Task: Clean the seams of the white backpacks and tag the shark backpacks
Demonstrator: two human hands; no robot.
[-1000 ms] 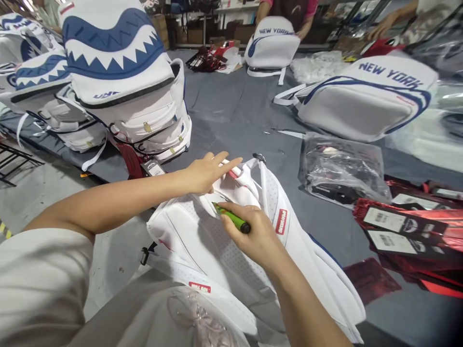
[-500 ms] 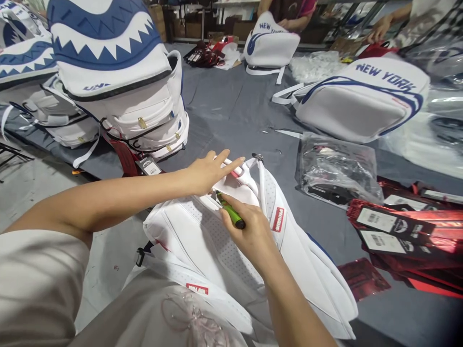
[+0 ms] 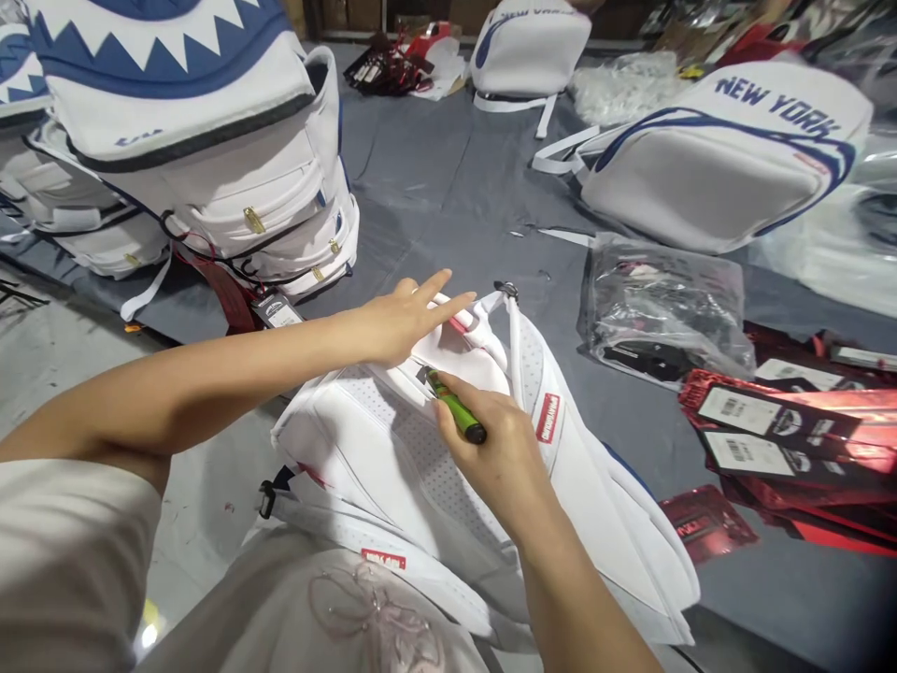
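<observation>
A white backpack (image 3: 392, 439) lies on the table against my body, its padded back and straps upward. My left hand (image 3: 403, 322) rests on its top end beside the carry loop, two fingers stretched out and spread; the thumb is hidden. In my right hand (image 3: 494, 435) is a green utility knife (image 3: 455, 407) with a black butt. Its grey tip touches or nearly touches the white fabric just below my left hand. A shoulder strap (image 3: 536, 365) with a red label runs along the right side of the bag.
Stacked white and blue backpacks (image 3: 231, 196) stand at left. Two "NEW YORK" backpacks, one nearer (image 3: 707, 178), lie toward the back. A clear plastic bag (image 3: 665, 299) and red packets with black tags (image 3: 771, 430) are on the grey table (image 3: 441, 187) at right.
The view has tipped downward, so things at the back sit higher and the people there are mostly out of frame. Both hands keep nearly the same place on the backpack.
</observation>
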